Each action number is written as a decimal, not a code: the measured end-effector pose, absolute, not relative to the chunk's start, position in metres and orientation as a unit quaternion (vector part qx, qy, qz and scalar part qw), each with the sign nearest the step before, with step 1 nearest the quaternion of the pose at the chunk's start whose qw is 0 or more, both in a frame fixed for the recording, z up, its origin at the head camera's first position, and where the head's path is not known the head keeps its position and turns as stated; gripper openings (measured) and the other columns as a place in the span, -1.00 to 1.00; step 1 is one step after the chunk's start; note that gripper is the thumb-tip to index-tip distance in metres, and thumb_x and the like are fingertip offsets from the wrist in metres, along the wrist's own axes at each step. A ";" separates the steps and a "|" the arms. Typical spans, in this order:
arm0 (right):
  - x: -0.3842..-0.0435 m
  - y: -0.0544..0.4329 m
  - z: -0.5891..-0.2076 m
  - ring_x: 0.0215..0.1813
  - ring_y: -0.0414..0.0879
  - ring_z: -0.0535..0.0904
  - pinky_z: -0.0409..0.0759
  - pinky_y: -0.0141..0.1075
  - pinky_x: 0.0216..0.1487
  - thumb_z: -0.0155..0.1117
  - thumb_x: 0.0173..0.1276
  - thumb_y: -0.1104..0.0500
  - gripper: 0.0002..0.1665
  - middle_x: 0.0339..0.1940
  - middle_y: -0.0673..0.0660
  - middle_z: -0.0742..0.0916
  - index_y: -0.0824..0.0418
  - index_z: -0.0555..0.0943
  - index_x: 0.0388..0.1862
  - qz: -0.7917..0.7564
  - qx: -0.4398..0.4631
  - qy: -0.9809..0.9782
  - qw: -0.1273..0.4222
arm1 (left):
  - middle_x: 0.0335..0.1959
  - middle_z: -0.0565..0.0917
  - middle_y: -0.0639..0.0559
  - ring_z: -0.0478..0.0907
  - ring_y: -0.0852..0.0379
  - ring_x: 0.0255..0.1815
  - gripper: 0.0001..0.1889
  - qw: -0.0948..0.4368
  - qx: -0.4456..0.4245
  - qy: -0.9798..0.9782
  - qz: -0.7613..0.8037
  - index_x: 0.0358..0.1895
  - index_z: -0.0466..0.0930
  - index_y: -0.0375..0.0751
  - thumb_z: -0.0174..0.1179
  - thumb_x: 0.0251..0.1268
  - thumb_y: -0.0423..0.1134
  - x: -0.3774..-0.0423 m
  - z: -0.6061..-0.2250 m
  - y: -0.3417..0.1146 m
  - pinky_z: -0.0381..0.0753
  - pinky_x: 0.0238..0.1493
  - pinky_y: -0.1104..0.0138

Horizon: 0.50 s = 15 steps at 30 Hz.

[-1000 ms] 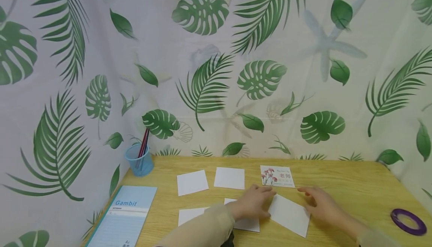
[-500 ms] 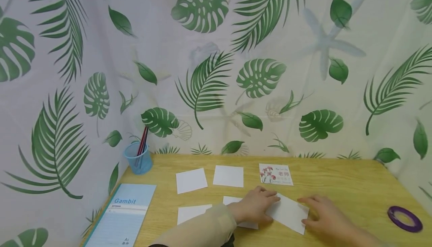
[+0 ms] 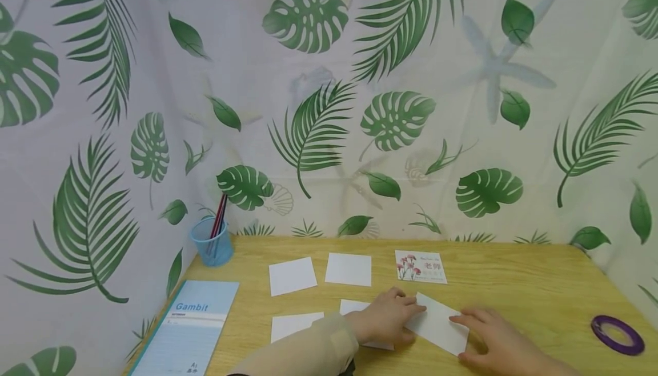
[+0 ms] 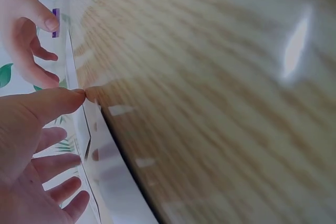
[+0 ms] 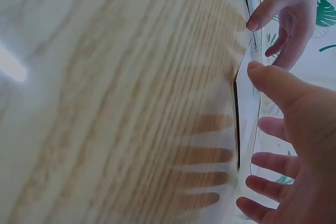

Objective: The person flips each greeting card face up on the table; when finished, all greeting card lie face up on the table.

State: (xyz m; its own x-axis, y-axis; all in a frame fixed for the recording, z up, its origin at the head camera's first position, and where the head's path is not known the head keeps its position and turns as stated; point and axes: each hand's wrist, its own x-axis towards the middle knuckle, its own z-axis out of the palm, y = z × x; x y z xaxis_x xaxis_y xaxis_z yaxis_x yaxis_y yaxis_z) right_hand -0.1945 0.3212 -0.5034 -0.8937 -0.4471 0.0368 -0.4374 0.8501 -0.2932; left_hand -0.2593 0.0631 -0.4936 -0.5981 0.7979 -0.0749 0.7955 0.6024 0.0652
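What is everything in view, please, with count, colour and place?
Angled card: 1, white, right of centre
Other blank cards: 4, white, further left
Printed card: 1, white and pink, further back
Notebook: 1, light blue, left
Mesh cup: 1, blue, back left
Pens or pencils: count unclear, dark red, in cup
Ring: 1, purple, right
Tabletop: 1, yellowish, underneath
Backdrop: 1, white and green, behind
Left sleeve: 1, beige, front centre
Left hand: 1, at angled card's left
Right hand: 1, at angled card's right

Left hand (image 3: 386, 316) and right hand (image 3: 496, 339) face each other, fingers (image 5: 277, 164) seemingly relaxed.
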 end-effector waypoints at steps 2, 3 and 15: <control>-0.195 0.322 -0.505 0.17 0.21 0.52 0.58 0.20 0.06 0.40 0.12 -0.36 -0.18 0.18 0.21 0.62 0.11 0.60 0.22 -0.146 -0.233 0.961 0.020 | 0.34 0.51 0.27 0.34 0.16 0.34 -0.39 0.052 0.445 0.894 0.018 0.41 0.40 0.13 0.27 0.28 0.05 -0.259 -0.496 0.062 0.38 0.34 0.30; -0.195 0.323 -0.505 0.17 0.22 0.52 0.57 0.21 0.06 0.39 0.12 -0.37 -0.17 0.18 0.22 0.62 0.12 0.59 0.23 -0.148 -0.233 0.961 0.025 | 0.30 0.54 0.28 0.35 0.15 0.33 -0.38 0.053 0.445 0.894 0.021 0.41 0.40 0.13 0.27 0.28 0.04 -0.259 -0.496 0.062 0.38 0.34 0.30; -0.199 0.323 -0.505 0.18 0.22 0.55 0.55 0.20 0.13 0.35 0.13 -0.40 -0.12 0.19 0.22 0.67 0.20 0.60 0.22 -0.136 -0.223 0.963 0.067 | 0.16 0.64 0.34 0.42 0.20 0.26 -0.39 0.059 0.458 0.887 0.026 0.40 0.41 0.12 0.29 0.29 0.03 -0.260 -0.492 0.061 0.42 0.27 0.40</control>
State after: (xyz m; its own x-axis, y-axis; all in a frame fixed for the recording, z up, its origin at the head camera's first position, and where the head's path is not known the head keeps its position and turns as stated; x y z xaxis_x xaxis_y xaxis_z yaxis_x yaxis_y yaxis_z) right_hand -0.1988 0.3227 -0.5053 -0.8916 -0.4477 -0.0682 -0.4113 0.8635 -0.2919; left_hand -0.2605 0.0611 -0.4924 -0.5739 0.8149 -0.0814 0.8087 0.5796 0.1002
